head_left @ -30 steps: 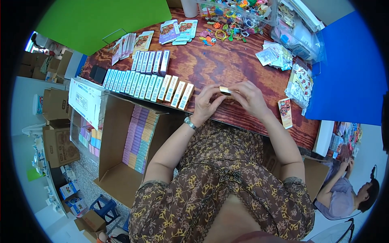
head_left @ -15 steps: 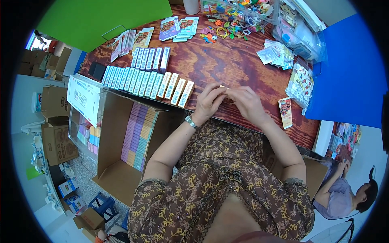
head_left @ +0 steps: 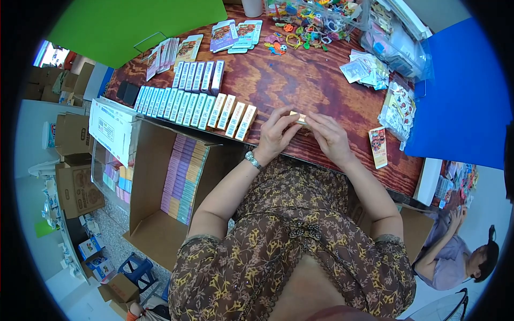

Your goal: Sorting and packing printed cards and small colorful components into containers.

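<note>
I hold a small cream box (head_left: pixel 297 117) between my left hand (head_left: pixel 277 132) and right hand (head_left: pixel 331 138), both gripping it over the desk (head_left: pixel 300 80). Its long axis runs hand to hand, equally near both.

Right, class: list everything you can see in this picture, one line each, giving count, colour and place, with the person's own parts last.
Table: one, reddish-brown wood, centre.
Small box: one, pale, held between both hands.
Rows of small boxes: two rows, green and cream, on the table's left part.
Card packs: several, colourful, at the table's far edge.
Plastic trinkets: many, mixed colours, far side.
Clear bags: several, on the table's right.
Loose card pack: one, near the right hand.
Cardboard carton: one, brown, open, left of the person, holding purple and yellow stacks.
Wristwatch: one, silver, left wrist.
Left hand: on the small box.
Right hand: on the small box.
</note>
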A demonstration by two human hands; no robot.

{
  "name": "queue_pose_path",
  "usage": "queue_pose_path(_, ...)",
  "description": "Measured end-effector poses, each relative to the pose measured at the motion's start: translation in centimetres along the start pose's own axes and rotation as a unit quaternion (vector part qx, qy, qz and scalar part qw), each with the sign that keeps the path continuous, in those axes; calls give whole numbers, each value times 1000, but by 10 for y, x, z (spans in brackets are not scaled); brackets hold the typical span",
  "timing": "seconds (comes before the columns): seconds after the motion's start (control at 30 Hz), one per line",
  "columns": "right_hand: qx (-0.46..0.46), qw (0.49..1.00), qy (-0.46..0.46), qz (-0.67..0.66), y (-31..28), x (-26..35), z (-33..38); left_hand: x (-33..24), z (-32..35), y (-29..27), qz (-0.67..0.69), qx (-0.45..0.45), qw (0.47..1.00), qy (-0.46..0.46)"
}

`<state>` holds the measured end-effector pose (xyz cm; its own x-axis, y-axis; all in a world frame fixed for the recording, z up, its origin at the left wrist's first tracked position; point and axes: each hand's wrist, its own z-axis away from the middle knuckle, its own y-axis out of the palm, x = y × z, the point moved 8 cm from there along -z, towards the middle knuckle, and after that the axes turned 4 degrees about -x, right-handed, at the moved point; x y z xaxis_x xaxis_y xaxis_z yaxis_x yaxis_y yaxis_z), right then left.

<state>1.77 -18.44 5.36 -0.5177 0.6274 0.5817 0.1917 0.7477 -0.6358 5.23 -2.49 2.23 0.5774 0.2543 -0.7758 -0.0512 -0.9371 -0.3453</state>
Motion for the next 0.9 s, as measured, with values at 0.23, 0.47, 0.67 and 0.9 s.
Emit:
queue_pose_path(0.23,-59,997,-59,2,4,7,7,-4,5,-2,-13,-41,999,30)
queue_pose_path(0.47,-73,993,-83,49,13,14,18,-14,6,-6,-33,-43,997,60)
queue_pose_path(0.67,-4,1000,-3,5,-20,9,2,-36,-9,-12,-120,41,991,46)
queue_pose_path(0.9,81,941,98,314,-96,-45,47,-10,-10,-51,-380,103,918,50)
